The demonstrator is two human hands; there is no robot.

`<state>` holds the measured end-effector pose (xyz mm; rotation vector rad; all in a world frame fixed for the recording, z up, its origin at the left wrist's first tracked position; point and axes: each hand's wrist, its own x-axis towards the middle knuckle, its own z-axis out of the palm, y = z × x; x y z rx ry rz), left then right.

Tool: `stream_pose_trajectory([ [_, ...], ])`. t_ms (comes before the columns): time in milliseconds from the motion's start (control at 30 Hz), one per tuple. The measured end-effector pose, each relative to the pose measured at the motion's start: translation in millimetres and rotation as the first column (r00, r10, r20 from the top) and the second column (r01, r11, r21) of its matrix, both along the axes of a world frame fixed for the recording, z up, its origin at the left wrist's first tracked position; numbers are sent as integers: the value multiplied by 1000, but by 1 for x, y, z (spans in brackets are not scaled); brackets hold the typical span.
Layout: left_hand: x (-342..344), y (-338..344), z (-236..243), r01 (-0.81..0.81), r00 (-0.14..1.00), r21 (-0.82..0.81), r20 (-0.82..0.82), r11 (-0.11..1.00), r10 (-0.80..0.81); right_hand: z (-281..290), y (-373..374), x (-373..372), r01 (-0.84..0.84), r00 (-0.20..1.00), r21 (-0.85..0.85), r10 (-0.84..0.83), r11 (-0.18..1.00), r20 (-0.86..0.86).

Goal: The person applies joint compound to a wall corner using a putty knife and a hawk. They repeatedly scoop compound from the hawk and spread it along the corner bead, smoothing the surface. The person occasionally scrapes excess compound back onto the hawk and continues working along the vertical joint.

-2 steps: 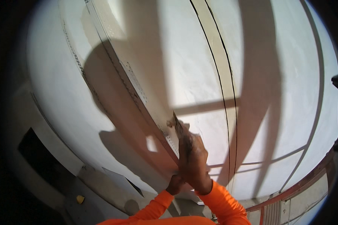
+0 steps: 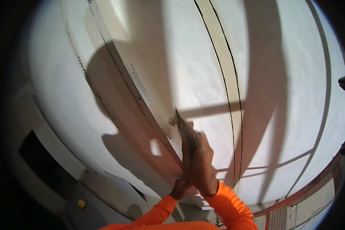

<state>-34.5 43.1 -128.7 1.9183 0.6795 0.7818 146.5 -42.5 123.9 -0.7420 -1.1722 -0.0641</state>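
My right hand (image 2: 201, 163) is closed round a trowel (image 2: 183, 122), whose thin dark blade shows edge-on and points up along the wall. A lump of pale paste (image 2: 172, 121) clings beside the blade's tip. The blade is close to the perforated corner bead (image 2: 140, 90) on the wall corner; whether it touches cannot be told. Below and left of it, my left hand (image 2: 179, 188) is closed, its fingers partly hidden behind my right wrist. What it holds is hidden; a pale flat edge (image 2: 207, 208) shows beneath the hands.
The white plastered wall (image 2: 203, 90) fills most of the view, with a beige strip (image 2: 220, 46) between two dark lines. Shadows cross it. At lower left a yellow object (image 2: 81, 203) lies on the grey floor, near a dark opening (image 2: 42, 157). Reddish edging (image 2: 299, 195) runs along lower right.
My right hand and the trowel have shifted slightly upward along the corner. My left hand has barely moved.
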Motion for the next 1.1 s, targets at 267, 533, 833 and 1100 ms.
stream_pose_trajectory([
  [267,11,-25,42,-81,991,-23,-107,996,78,114,42,-8,249,940,210,-288,945,181],
  [533,11,-19,35,-9,1000,52,21,999,8,71,19,10,74,948,189,-128,979,292],
  [833,15,-19,35,-46,997,-134,-63,990,38,132,57,60,-186,858,231,42,955,512],
  [1100,15,-19,36,42,998,-159,57,986,-33,120,37,65,-78,891,144,4,987,455],
])
